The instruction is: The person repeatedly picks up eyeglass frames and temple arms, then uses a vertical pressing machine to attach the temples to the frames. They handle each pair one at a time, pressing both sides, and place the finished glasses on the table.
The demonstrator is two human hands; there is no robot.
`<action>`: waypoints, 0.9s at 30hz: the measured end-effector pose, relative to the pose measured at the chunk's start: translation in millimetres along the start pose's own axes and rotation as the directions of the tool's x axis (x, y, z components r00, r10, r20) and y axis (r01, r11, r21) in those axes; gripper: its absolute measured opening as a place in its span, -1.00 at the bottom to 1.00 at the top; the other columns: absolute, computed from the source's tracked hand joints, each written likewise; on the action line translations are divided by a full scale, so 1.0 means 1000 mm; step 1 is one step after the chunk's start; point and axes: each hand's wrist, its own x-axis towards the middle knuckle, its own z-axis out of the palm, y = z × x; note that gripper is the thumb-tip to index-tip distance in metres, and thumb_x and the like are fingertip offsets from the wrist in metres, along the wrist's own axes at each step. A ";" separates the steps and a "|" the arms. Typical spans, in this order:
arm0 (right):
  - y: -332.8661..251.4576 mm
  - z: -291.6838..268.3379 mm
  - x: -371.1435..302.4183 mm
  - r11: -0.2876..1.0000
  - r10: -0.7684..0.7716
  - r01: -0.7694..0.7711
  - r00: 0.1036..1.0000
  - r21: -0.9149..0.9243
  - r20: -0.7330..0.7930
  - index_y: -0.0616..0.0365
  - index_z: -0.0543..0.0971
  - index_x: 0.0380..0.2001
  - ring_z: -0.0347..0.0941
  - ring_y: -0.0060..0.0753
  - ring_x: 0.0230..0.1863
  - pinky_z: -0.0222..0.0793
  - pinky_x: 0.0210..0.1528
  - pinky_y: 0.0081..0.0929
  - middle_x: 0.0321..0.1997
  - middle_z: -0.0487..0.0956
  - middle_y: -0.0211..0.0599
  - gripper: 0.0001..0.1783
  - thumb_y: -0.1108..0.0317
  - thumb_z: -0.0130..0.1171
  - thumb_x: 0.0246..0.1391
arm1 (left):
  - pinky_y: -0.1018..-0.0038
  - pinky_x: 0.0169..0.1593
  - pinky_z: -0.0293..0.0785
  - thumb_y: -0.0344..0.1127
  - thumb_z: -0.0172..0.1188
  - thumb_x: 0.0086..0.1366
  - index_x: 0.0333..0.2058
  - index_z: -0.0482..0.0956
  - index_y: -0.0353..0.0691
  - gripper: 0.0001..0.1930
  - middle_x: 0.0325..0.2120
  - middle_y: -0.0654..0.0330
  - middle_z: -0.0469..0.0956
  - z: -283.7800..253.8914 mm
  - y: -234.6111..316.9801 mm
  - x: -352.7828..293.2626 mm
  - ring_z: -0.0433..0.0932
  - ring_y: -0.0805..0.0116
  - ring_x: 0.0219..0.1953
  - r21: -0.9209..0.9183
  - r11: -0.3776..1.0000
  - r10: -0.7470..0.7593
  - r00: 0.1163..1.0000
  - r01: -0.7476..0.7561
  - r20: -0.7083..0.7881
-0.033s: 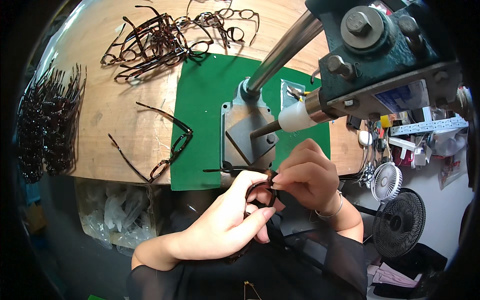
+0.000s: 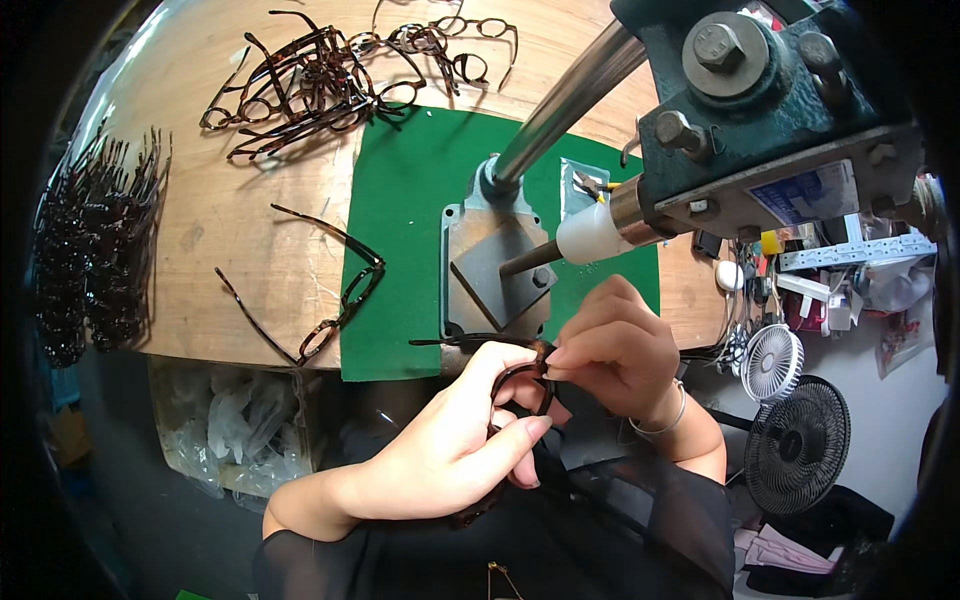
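My left hand (image 2: 465, 430) is wrapped round a dark tortoiseshell eyeglass frame (image 2: 548, 398), holding it in front of the press base. One temple of the frame points left, over the front edge of the green mat (image 2: 395, 300). At the frame's upper corner, by the hinge, my right hand (image 2: 620, 350) is closed in a pinch of thumb and forefinger. Whatever lies between those fingertips is too small or hidden to tell. Behind my hands stands a hand press with a steel base plate (image 2: 500, 275) and a white-collared ram (image 2: 597, 232).
Another pair of glasses (image 2: 350, 290) lies unfolded at left. A tangled heap of frames (image 2: 325, 85) sits at the back, and a dense stack (image 2: 100, 245) at the far left. Pliers (image 2: 590, 185) rest right of the press column. Below the table are bagged plastic (image 2: 235, 425) and fans (image 2: 798, 445).
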 end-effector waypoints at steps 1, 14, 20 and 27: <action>0.000 0.000 0.000 0.999 0.014 -0.014 1.000 0.032 0.003 0.11 0.52 -0.51 0.33 -0.41 -0.46 0.25 -0.43 -0.57 -0.50 0.48 -0.43 -0.85 0.48 0.27 -0.24 | 0.55 -0.31 0.45 -0.57 -0.11 0.20 0.04 0.02 -0.25 -0.57 -0.25 -0.05 0.37 0.000 0.001 -0.001 0.47 0.50 -0.50 -0.008 1.000 -0.009 1.000 0.010 0.007; -0.002 -0.003 0.001 0.999 0.011 -0.013 0.999 0.045 0.039 0.10 0.51 -0.51 0.32 -0.44 -0.46 0.24 -0.43 -0.58 -0.51 0.47 -0.45 -0.84 0.44 0.29 -0.25 | 0.54 -0.32 0.46 -0.56 -0.11 0.21 0.04 -0.01 -0.26 -0.56 -0.24 -0.05 0.36 -0.002 0.002 -0.002 0.47 0.48 -0.51 -0.023 0.999 -0.047 0.997 0.048 0.056; -0.007 0.000 0.002 0.999 0.032 -0.030 0.999 -0.038 0.044 0.12 0.47 -0.48 0.30 -0.41 -0.48 0.24 -0.44 -0.55 -0.52 0.45 -0.43 -0.82 0.48 0.26 -0.23 | 0.54 -0.32 0.47 -0.56 -0.12 0.21 0.04 -0.03 -0.25 -0.56 -0.25 -0.06 0.36 -0.001 0.004 -0.001 0.47 0.47 -0.51 0.001 0.996 -0.086 0.995 0.086 0.041; 0.000 0.005 -0.008 0.990 0.085 -0.081 0.996 0.118 -0.028 0.14 0.47 -0.51 0.31 -0.41 -0.47 0.25 -0.43 -0.53 -0.52 0.46 -0.41 -0.82 0.49 0.27 -0.24 | 0.51 -0.33 0.49 -0.56 -0.13 0.21 0.04 -0.03 -0.24 -0.56 -0.26 -0.08 0.37 -0.002 0.001 -0.001 0.48 0.45 -0.51 -0.134 0.987 -0.077 0.993 0.088 0.087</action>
